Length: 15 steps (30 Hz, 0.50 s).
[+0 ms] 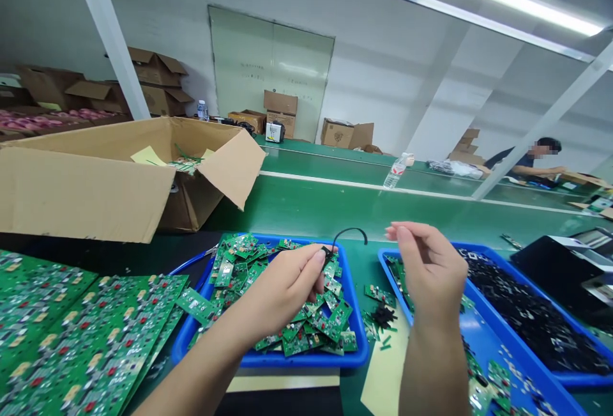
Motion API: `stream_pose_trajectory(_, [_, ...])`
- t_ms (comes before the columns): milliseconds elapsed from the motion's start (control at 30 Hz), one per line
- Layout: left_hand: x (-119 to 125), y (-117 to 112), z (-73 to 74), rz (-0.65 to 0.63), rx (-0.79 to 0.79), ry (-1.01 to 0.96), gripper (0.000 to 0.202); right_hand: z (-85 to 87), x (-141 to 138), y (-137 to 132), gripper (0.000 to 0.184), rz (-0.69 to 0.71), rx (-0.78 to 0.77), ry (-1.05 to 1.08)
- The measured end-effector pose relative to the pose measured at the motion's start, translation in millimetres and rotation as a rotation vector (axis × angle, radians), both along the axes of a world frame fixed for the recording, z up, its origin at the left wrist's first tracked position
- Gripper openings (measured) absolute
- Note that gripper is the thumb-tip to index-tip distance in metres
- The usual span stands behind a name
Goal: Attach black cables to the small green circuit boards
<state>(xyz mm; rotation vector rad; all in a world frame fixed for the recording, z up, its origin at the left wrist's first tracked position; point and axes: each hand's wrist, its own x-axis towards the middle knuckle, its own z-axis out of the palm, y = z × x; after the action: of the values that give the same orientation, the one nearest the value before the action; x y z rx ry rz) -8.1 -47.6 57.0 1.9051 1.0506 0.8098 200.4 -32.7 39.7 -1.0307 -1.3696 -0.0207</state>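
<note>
My left hand point(292, 282) is closed in a pinch over the blue tray point(360, 339) of small green circuit boards point(311, 333). Between its thumb and fingers is a small black piece point(327, 255), from which a thin black strip point(352, 230) curves up and to the right. Raised to the right of that strip, apart from it, is my right hand point(431, 269). Its thumb and fingers are drawn together; anything in them is hidden or too small to see. Below, between the trays, lies a small cluster of black pieces point(384, 315) beside a loose board point(380, 293).
Large uncut board panels point(90, 333) are stacked at left, below an open cardboard box point(86, 192). On the right stand a second blue tray point(512, 365) and a tray of black parts point(527, 314). Farther back are a water bottle point(397, 172) and a person point(527, 160).
</note>
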Motion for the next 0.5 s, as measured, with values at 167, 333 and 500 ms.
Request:
stream_pose_trajectory(167, [2.0,2.5,-3.0,-0.015,0.038,0.047,0.039,9.4,0.0,-11.2,0.015,0.141,-0.098,-0.208])
stream_pose_trajectory(333, [5.5,2.4,-4.3,-0.021,0.111,0.048,0.037,12.7,-14.1,-17.8,0.021,0.396,-0.362,-0.52])
stream_pose_trajectory(500, [4.4,2.4,-7.3,-0.014,0.151,0.076,0.04,7.8,-15.7,-12.7,0.032,0.286,-0.395,-0.38])
